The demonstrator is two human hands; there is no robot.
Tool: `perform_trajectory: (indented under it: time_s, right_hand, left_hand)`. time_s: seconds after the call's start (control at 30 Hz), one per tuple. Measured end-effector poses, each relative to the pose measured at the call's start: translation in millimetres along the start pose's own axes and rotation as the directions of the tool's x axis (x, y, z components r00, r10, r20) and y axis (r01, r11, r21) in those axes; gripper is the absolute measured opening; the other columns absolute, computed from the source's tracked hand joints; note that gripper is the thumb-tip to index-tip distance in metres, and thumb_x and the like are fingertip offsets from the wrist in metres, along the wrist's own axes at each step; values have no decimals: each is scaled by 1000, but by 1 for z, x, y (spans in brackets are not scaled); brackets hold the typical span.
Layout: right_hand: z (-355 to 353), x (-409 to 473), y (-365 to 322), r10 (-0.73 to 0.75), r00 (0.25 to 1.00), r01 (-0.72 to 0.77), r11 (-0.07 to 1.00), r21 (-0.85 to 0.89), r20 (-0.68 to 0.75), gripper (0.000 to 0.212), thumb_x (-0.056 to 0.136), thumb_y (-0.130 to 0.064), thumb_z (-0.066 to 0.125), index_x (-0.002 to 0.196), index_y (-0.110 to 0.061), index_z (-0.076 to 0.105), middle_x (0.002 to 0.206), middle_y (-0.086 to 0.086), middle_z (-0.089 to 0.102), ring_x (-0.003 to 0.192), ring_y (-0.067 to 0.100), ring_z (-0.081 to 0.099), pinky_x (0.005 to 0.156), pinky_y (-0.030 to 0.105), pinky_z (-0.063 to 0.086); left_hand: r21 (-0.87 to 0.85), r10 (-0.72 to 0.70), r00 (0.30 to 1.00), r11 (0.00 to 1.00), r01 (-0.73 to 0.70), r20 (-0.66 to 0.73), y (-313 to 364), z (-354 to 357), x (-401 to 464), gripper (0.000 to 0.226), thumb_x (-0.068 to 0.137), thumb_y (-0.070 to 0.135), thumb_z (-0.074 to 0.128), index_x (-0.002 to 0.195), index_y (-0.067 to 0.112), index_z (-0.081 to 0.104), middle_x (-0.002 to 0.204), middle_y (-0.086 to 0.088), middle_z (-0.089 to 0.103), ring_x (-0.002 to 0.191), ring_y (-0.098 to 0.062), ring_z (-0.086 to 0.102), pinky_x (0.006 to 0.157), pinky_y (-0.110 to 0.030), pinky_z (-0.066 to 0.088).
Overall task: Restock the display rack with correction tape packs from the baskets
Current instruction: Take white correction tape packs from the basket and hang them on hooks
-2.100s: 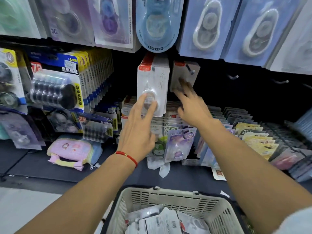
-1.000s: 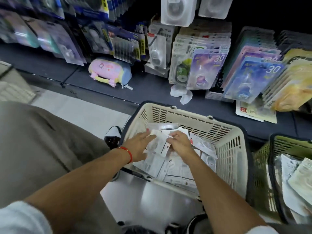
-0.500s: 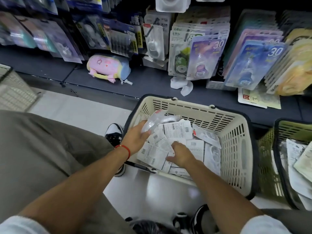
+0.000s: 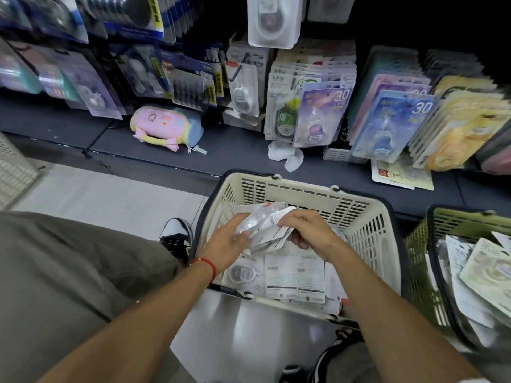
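A cream plastic basket [image 4: 370, 225] stands on the floor before the display rack and holds several white correction tape packs [image 4: 293, 275]. Both hands are inside it, lifting a small bundle of white packs [image 4: 265, 222] above the pile. My left hand [image 4: 224, 241], with a red string on its wrist, grips the bundle from the left. From the right, my right hand [image 4: 309, 230] pinches the same bundle. On the rack above hangs a white correction tape pack [image 4: 272, 20] on a hook.
A green basket [image 4: 423, 272] with more packs stands at the right. A dark shelf [image 4: 240, 150] carries rows of coloured packs [image 4: 392, 123], a pink pouch [image 4: 163, 128] and crumpled white paper [image 4: 284, 154]. My bent knee fills the left foreground, shoes beside the basket.
My hands left the rack hooks and dropped into the cream basket. They sorted through the pile, and now lift a bundle of packs clear of it.
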State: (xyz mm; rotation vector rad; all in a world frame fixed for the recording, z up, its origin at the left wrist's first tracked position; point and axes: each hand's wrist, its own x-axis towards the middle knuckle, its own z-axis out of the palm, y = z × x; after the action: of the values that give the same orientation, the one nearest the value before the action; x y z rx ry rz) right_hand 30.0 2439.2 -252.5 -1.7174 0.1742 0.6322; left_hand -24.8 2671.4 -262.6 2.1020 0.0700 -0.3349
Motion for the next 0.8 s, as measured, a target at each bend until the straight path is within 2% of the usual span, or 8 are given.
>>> perform_trajectory:
  time_s: [0.17, 0.4, 0.47, 0.53, 0.6, 0.67, 0.73, 0.8]
  right_hand:
    - [-10, 5, -12, 233, 972, -220, 886, 407, 20, 23, 92, -29, 69, 81, -9, 71, 64, 10, 60, 46, 13, 46, 32, 18, 27]
    - [-4, 3, -8, 255, 962, -261, 755, 601, 97, 55, 93, -53, 72, 119, -5, 62, 76, 18, 69, 52, 17, 57, 40, 21, 46]
    - [-4, 4, 3, 193, 980, -158, 904, 398, -49, 44, 103, -45, 63, 127, -8, 59, 78, 18, 74, 54, 20, 62, 48, 27, 52]
    - [-8, 2, 23, -16, 981, -46, 947, -317, -191, 27, 103, -30, 62, 128, -17, 58, 87, 9, 79, 69, 21, 69, 66, 33, 58]
    - [-12, -2, 48, -158, 987, 117, 564, -817, 33, 37, 99, -25, 67, 135, -29, 59, 128, 2, 71, 117, 22, 66, 101, 40, 54]
    - [-6, -5, 72, -62, 960, 280, 318, -906, 275, 73, 92, -36, 76, 156, -33, 42, 171, 0, 28, 157, 23, 25, 128, 46, 25]
    - [4, -5, 91, 50, 919, 385, 99, -918, 391, 106, 84, -47, 82, 167, -34, 15, 175, -3, -15, 161, 23, -13, 131, 51, -1]
    - [9, -3, 104, 78, 920, 390, -65, -919, 385, 120, 83, -39, 85, 168, -31, 0, 171, 0, -29, 158, 25, -26, 129, 54, -8]
  left_hand:
    - [-297, -41, 987, 951, 87, 158, 15, 11, -8, 48, 93, 63, 66, 139, 54, 56, 134, 21, 66, 120, 1, 63, 88, -16, 49]
    - [-329, -108, 993, 937, 119, 51, 10, 21, -1, 76, 65, 23, 101, 130, 34, 63, 106, 11, 76, 91, -6, 74, 72, -27, 63]
    - [-409, -215, 976, 889, 206, 24, 3, 21, -1, 72, 64, 16, 100, 124, 37, 65, 107, 6, 77, 94, -15, 76, 68, -39, 66]
    - [-469, -294, 956, 845, 256, -9, -2, 18, -1, 67, 67, 11, 98, 117, 38, 64, 108, 3, 77, 97, -22, 76, 69, -46, 67]
    - [-514, -327, 944, 818, 257, -50, -4, 13, -1, 66, 71, 6, 94, 123, 33, 63, 109, 0, 77, 99, -24, 76, 77, -53, 66]
    - [-547, -346, 935, 799, 251, -75, -3, 8, -1, 65, 75, 4, 91, 127, 29, 61, 109, 0, 77, 96, -22, 76, 77, -51, 66]
    - [-611, -371, 926, 749, 257, -65, -2, 4, -1, 59, 79, 3, 87, 123, 33, 61, 111, -3, 75, 95, -24, 76, 72, -49, 66]
    - [-679, -383, 923, 687, 259, -36, 1, 1, -2, 57, 82, 2, 83, 122, 36, 62, 112, -4, 75, 90, -23, 78, 64, -44, 65]
